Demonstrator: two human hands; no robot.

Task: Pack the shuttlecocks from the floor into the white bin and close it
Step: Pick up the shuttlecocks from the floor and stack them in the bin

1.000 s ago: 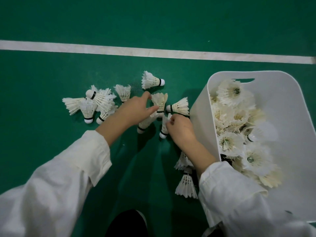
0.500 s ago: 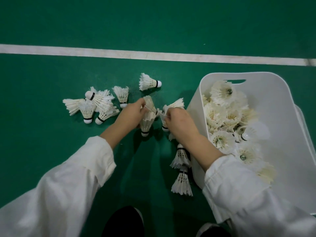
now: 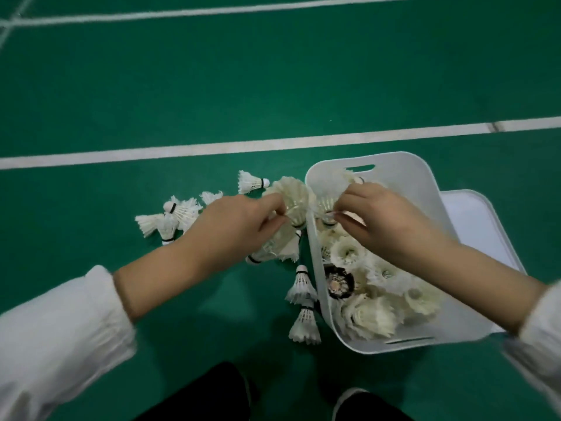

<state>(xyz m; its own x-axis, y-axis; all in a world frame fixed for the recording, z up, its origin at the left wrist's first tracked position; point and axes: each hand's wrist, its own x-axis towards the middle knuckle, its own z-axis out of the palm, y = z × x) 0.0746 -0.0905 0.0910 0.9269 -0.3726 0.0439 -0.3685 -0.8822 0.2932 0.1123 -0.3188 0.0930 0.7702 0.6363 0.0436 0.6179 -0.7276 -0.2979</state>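
Green sports flooring (image 3: 212,95) fills the view, smooth and matte, crossed by painted white lines (image 3: 182,151), one running just behind a white bin (image 3: 425,189). That bin is smooth plastic with rounded corners and a slot handle in each end wall; it sits on the floor at right, open, and is heaped with feathered shuttlecocks (image 3: 373,314), pale cream and frilly, one of them dark. A flat white lid (image 3: 482,226) with rounded corners lies partly under or behind the bin's right side. More shuttlecocks lie loose on the floor: a small cluster (image 3: 170,218) at left, a single one (image 3: 250,182) near the line, and two (image 3: 303,305) touching the bin's left wall. The left hand (image 3: 236,226) reaches forward from a white sleeve, its grip closed on a bunch of shuttlecocks (image 3: 291,202) held just beside the bin's left rim. The right hand (image 3: 382,217) is over the bin's far end, fingers pinched on a shuttlecock (image 3: 326,205) just inside the rim. Dark trouser legs (image 3: 194,396) show at the bottom edge
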